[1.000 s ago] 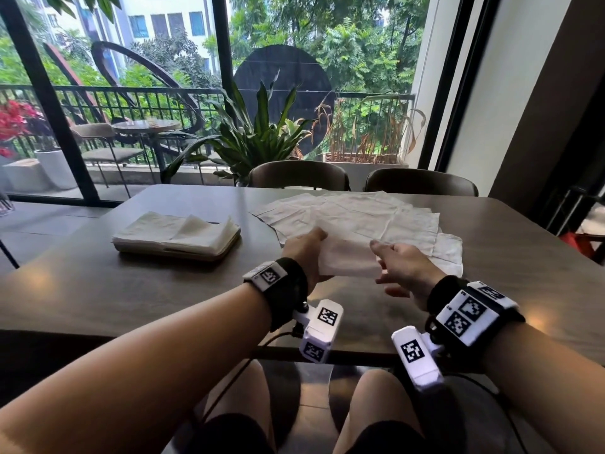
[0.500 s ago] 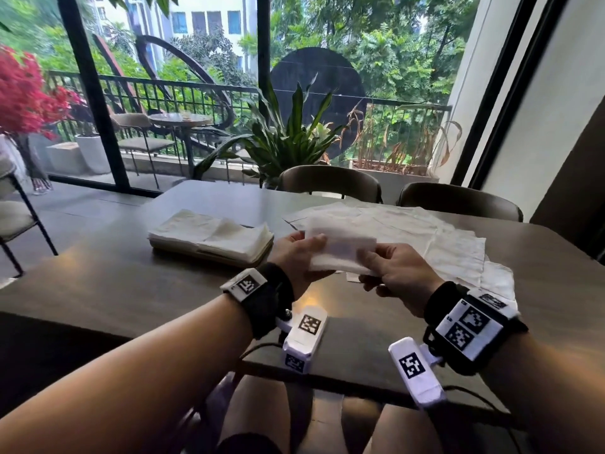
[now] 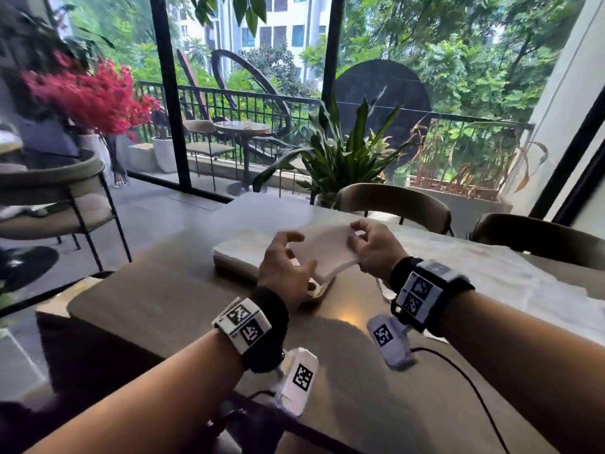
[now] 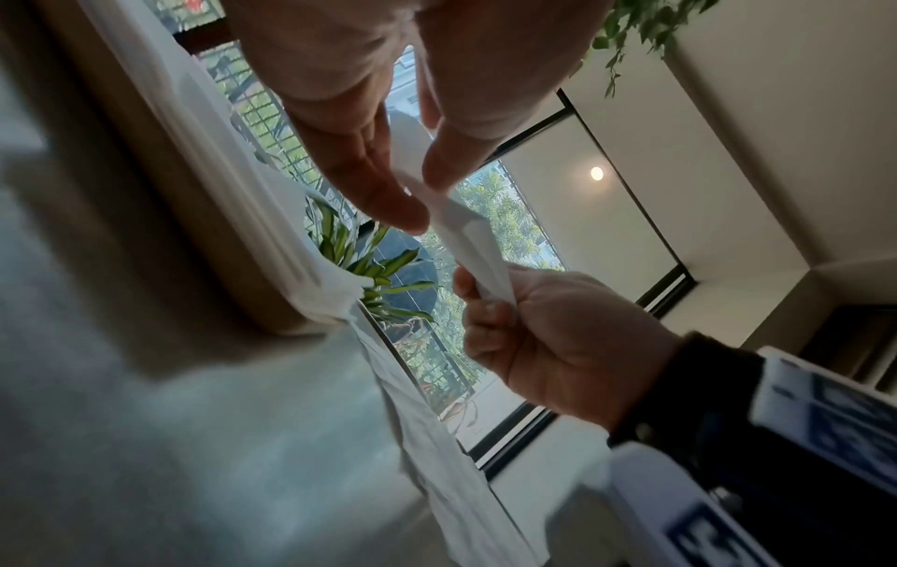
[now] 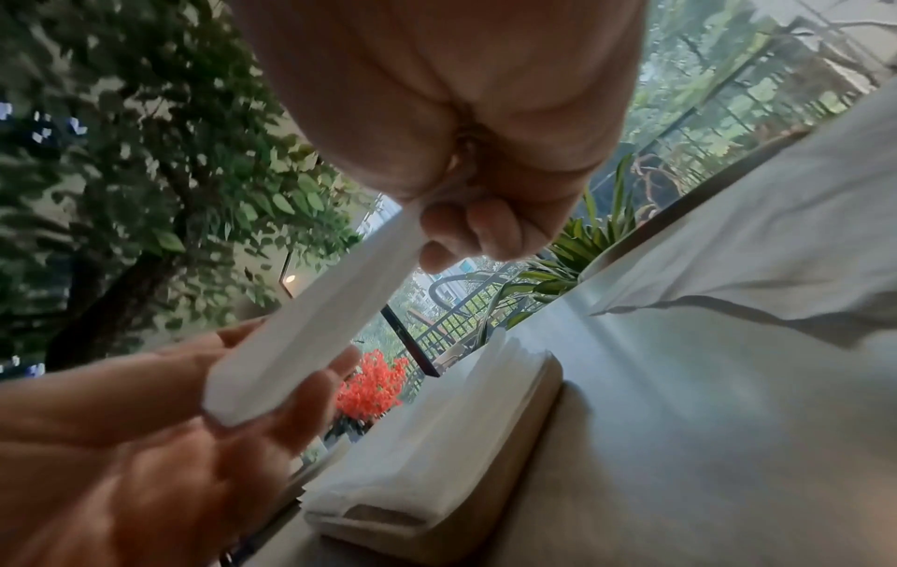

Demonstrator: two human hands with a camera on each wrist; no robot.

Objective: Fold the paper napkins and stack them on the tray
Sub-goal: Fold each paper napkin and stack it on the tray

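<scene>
A folded white napkin hangs between both hands, just above the stack of folded napkins on the brown tray. My left hand pinches its near-left end between thumb and fingers. Its right end is gripped by my right hand with curled fingers. In the right wrist view the napkin runs as a narrow strip from hand to hand above the stack. Unfolded napkins lie spread over the table's right side.
The dark table ends close on the left, with a chair beyond that edge. Two chairs stand at the far side before a potted plant and the glass wall. Wrist-camera cables trail near the front edge.
Both hands lifted the folded napkin off the spread sheets and carried it left, from the table's middle to above the tray stack. The head view swung left.
</scene>
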